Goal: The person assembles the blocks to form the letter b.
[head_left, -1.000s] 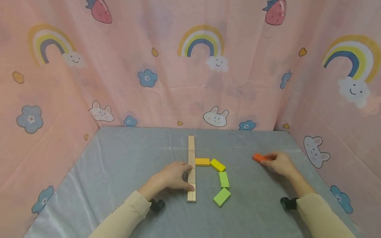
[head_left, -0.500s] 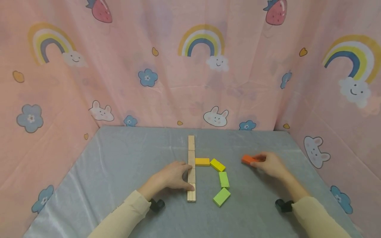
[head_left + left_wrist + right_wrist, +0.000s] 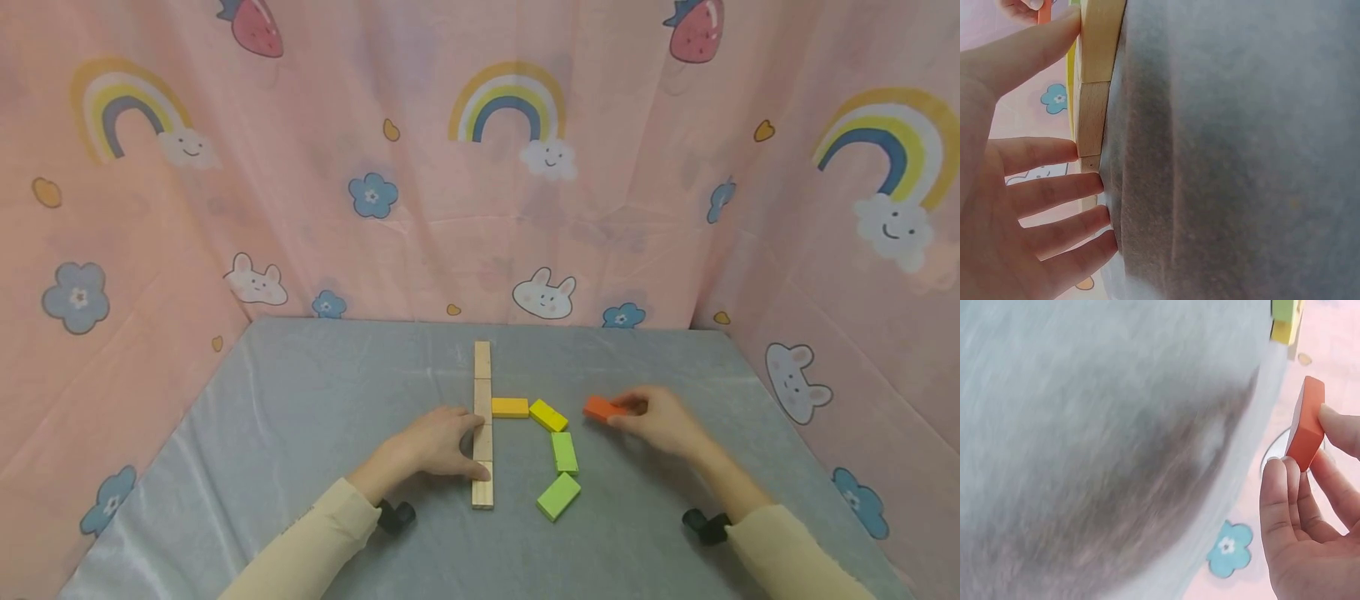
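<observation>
A straight column of plain wooden blocks lies on the cloth. My left hand rests against its left side, thumb and fingertips touching the wood; in the left wrist view its fingers are fairly straight and spread. An orange block is pinched between the thumb and fingers of my right hand, and the right wrist view shows this orange block raised off the cloth. To its left, a yellow-orange block, a yellow block and two green blocks curve away from the column.
Grey cloth covers the table. A pink patterned curtain closes off the back and both sides. Black wrist cameras sit by each sleeve, the left camera near the column and the right camera farther off.
My right hand has carried the orange block leftward, from the right part of the table to near the yellow block. My left hand and the laid blocks have stayed put.
</observation>
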Demonstrator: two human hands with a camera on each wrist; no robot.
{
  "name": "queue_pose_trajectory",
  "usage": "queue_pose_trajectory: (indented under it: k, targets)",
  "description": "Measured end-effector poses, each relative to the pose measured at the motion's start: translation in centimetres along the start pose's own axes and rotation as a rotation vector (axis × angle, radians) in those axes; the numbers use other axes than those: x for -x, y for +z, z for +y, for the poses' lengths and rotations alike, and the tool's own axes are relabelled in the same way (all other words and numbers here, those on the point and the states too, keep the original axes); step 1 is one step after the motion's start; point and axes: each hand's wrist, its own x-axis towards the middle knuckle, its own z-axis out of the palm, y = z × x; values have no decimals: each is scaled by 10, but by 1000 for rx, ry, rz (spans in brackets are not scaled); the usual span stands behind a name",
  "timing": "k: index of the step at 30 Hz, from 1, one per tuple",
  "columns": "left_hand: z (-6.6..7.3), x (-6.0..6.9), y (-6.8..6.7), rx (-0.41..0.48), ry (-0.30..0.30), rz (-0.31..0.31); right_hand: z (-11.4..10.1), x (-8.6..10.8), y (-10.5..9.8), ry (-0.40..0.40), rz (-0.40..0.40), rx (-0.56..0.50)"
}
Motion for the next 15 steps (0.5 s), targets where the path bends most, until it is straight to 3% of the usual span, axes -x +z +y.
queue_pose_trajectory:
  k: [15]
  targets:
    - [1,0,0,-2,-2,-7,-32,8,17,-92,-29,-3]
